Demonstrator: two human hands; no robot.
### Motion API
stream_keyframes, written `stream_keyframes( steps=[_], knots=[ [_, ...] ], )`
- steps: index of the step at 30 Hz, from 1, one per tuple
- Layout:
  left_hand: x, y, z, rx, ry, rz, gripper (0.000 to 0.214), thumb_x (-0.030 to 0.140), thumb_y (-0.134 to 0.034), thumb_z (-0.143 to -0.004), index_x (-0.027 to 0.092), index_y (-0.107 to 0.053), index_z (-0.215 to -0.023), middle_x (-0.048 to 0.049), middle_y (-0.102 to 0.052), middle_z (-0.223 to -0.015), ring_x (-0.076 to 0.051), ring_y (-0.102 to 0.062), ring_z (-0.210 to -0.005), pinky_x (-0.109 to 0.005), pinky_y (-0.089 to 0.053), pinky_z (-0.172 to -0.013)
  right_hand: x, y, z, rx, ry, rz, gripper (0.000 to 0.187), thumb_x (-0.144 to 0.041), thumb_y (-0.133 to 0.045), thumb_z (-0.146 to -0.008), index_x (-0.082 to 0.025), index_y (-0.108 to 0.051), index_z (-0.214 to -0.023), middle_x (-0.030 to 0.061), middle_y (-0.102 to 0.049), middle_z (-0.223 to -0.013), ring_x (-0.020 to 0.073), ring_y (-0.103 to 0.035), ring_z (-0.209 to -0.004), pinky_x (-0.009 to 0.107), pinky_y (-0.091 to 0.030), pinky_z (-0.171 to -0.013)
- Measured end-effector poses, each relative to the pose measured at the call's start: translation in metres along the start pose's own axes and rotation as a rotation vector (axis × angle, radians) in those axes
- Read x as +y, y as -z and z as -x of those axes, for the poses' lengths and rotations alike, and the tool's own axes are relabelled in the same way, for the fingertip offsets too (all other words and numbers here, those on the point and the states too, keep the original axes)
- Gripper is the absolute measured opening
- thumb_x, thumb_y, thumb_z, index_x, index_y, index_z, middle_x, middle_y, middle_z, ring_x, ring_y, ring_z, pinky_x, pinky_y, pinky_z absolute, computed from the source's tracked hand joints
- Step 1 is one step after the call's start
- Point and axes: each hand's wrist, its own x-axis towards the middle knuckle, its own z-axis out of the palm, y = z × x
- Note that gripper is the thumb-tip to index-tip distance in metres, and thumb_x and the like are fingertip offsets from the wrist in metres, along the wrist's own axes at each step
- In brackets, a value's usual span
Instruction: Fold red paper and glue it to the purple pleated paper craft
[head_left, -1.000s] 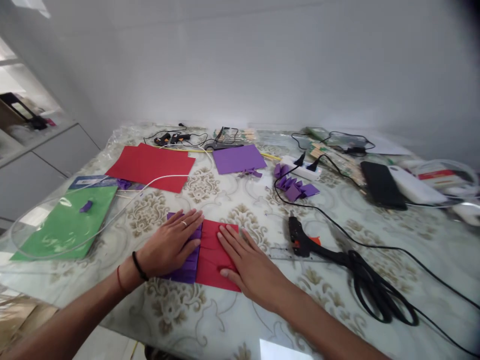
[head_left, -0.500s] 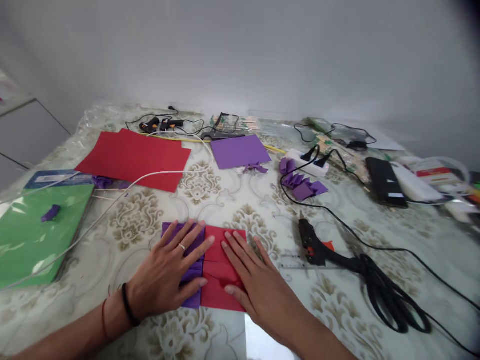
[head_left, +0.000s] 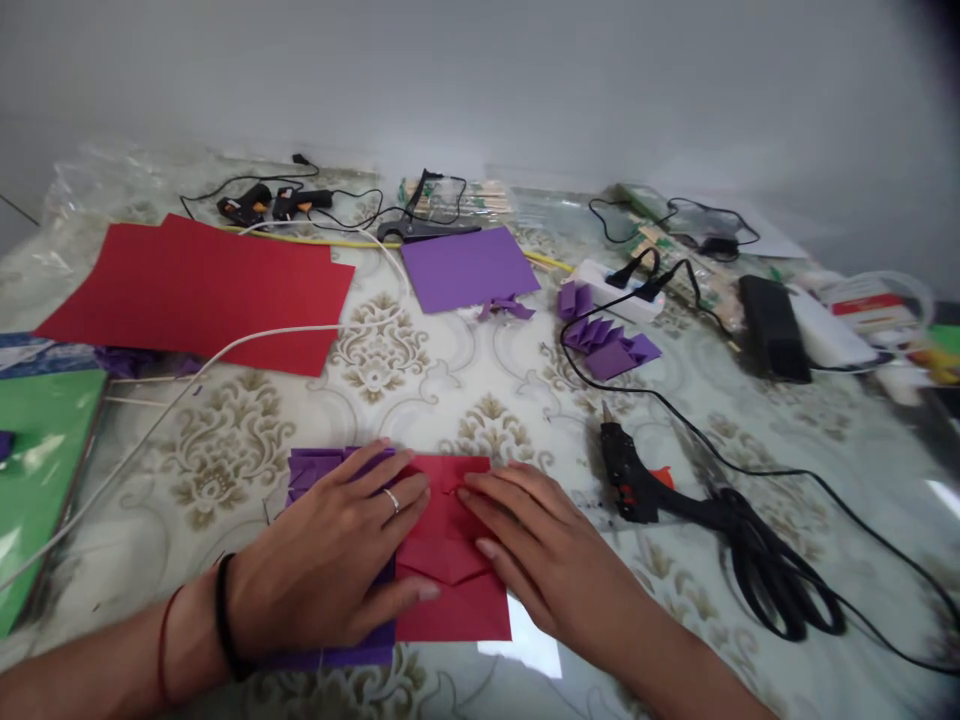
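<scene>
- Head view, nearest: left hand flat, palm down, fingers spread, pressed over the seam where the purple pleats meet the red fold. Grips nothing. Forearm enters from the lower left.
- Right hand on the red fold's right half, equally flat and open, fingers laid toward the left hand's, almost meeting them. Nothing grasped. Forearm enters from the lower right.
- Red fold between the two hands and touched by both, so neither nearer. Long axis looks to run away from the body, with a pointed flap creased across the middle.
- Pleats against the red fold's left edge, mostly hidden under the left hand.
- Right of the red fold, near: glue gun, nozzle pointing away. Farther right, scissors.
- Left of the red fold, well apart: green sheet.
- Beyond the red fold on the table: red sheet to the left, purple sheet straight ahead, purple fans to the right.
</scene>
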Motion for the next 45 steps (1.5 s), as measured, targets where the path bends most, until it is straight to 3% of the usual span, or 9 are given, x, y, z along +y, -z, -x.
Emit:
stream_keyframes(
  steps=[4,10,20,28,33,37,45],
  knots=[
    [-0.001,-0.001,-0.01,-0.04,-0.01,-0.015,0.05,0.054,-0.057,-0.105,0.013,-0.067,-0.132,-0.0123,-0.07,-0.137,-0.034,-0.058,-0.136,-0.055,-0.036,-0.126,0.006,0.001,-0.003,-0.002,0.056,-0.002,0.038,-0.024,-0.044,-0.11,-0.008,-0.073,-0.13,0.0164,-0.076,-0.126,0.0286,-0.068,-0.119,0.049,-0.06,-0.108],
    [-0.003,-0.002,-0.013,-0.001,-0.03,-0.019,0.04,0.045,-0.061,-0.104,0.016,-0.066,-0.13,-0.0104,-0.071,-0.131,-0.031,-0.061,-0.129,-0.054,-0.04,-0.123,0.018,0.003,-0.004,-0.092,0.135,0.008,0.039,-0.019,-0.044,-0.108,-0.013,-0.07,-0.138,0.016,-0.073,-0.132,0.0286,-0.066,-0.126,0.05,-0.058,-0.11],
    [-0.002,-0.007,-0.011,0.038,-0.023,-0.02,0.04,0.043,-0.057,-0.105,0.018,-0.064,-0.135,-0.0096,-0.072,-0.133,-0.029,-0.061,-0.13,-0.053,-0.041,-0.122,0.018,-0.002,-0.002,-0.126,0.187,0.082,0.043,-0.013,-0.05,-0.102,-0.009,-0.064,-0.143,0.0172,-0.07,-0.136,0.0304,-0.061,-0.13,0.052,-0.048,-0.119],
    [0.003,-0.01,-0.009,0.012,0.022,-0.015,0.044,0.047,-0.057,-0.105,0.019,-0.064,-0.138,-0.0105,-0.069,-0.136,-0.032,-0.058,-0.134,-0.061,-0.035,-0.127,0.011,-0.006,-0.002,-0.159,0.136,0.1,0.047,-0.017,-0.052,-0.103,-0.013,-0.06,-0.149,0.015,-0.07,-0.136,0.0303,-0.06,-0.129,0.054,-0.043,-0.122],
    [0.001,-0.009,-0.01,0.017,0.002,-0.02,0.046,0.044,-0.06,-0.104,0.018,-0.061,-0.142,-0.008,-0.069,-0.141,-0.03,-0.055,-0.141,-0.056,-0.025,-0.134,0.012,-0.004,-0.001,-0.149,0.156,0.145,0.046,-0.015,-0.046,-0.105,-0.011,-0.06,-0.148,0.0123,-0.071,-0.14,0.0287,-0.061,-0.132,0.053,-0.037,-0.127],
    [-0.001,-0.009,-0.011,-0.011,-0.095,-0.001,0.049,0.035,-0.057,-0.106,0.016,-0.053,-0.151,-0.0086,-0.065,-0.151,-0.027,-0.051,-0.149,-0.048,-0.031,-0.132,0.019,0.001,0.009,-0.143,0.155,0.152,0.045,-0.016,-0.039,-0.109,-0.009,-0.059,-0.149,0.0099,-0.065,-0.153,0.0263,-0.053,-0.146,0.053,-0.035,-0.129],
    [0.001,-0.008,-0.01,-0.071,-0.121,-0.061,0.046,0.031,-0.057,-0.106,0.016,-0.055,-0.149,-0.0091,-0.064,-0.152,-0.028,-0.056,-0.146,-0.049,-0.037,-0.127,0.019,-0.002,0.027,-0.142,0.044,0.152,0.049,-0.031,-0.041,-0.113,-0.015,-0.049,-0.159,0.0043,-0.047,-0.167,0.0292,-0.032,-0.161,0.059,-0.025,-0.132]
  ],
)
